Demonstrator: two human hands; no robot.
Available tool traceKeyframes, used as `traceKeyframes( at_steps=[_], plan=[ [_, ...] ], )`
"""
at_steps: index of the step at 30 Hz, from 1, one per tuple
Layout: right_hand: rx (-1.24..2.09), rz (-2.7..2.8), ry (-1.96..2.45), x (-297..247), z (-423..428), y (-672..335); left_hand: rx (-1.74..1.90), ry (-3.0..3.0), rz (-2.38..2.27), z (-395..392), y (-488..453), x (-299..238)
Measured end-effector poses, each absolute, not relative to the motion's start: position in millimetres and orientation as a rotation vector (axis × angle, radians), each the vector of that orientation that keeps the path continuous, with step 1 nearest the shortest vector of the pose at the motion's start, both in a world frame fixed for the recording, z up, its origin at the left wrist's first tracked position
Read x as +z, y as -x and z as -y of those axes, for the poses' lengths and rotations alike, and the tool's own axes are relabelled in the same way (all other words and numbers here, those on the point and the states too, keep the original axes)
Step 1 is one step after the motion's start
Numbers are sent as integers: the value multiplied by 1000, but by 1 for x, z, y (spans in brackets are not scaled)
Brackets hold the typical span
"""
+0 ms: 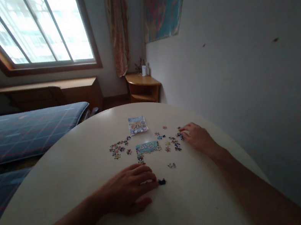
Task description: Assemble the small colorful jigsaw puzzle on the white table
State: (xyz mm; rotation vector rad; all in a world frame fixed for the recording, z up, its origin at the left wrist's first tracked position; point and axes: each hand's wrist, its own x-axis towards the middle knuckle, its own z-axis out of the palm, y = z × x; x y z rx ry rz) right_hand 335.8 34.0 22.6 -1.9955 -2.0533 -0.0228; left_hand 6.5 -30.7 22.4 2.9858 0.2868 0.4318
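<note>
My left hand (131,187) rests palm down on the white table, fingers stretched out, its fingertips beside a dark jigsaw piece (162,182). Just beyond those fingers lies a partly joined jigsaw puzzle (148,147), with a blue top strip and a column running down its left side. At the right, my right hand (194,135) reaches over loose jigsaw pieces (176,144), its extended fingertips touching or hovering over some of them; I cannot tell which. A pale single piece (172,165) lies between the hands. More loose pieces (118,148) are scattered left of the puzzle.
A printed picture packet (138,125) lies behind the puzzle on the round white table (86,147). To the left stands a bed with a plaid cover (25,130). A wooden corner cabinet (142,81) is beyond the table, and a wall (248,72) runs along the right.
</note>
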Motion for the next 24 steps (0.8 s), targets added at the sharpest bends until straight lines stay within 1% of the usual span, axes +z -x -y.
traceKeyframes(
  at_steps=[7, 14, 16, 19, 24],
  plan=[
    [-6, 2160, 1990, 28, -32, -327, 435, -2977, -288, 31, -6, 25],
    [148, 2260, 2077, 53, -18, -331, 424, -2977, -289, 30, -7, 23],
    [256, 2302, 2110, 63, -12, -332, 426, -2979, -295, 30, -7, 22],
    [543, 2381, 2162, 77, -2, -331, 439, -2977, -288, 31, -7, 23],
    [859, 2471, 2064, 81, 12, -322, 453, -2972, -274, 31, -8, 23]
  ],
)
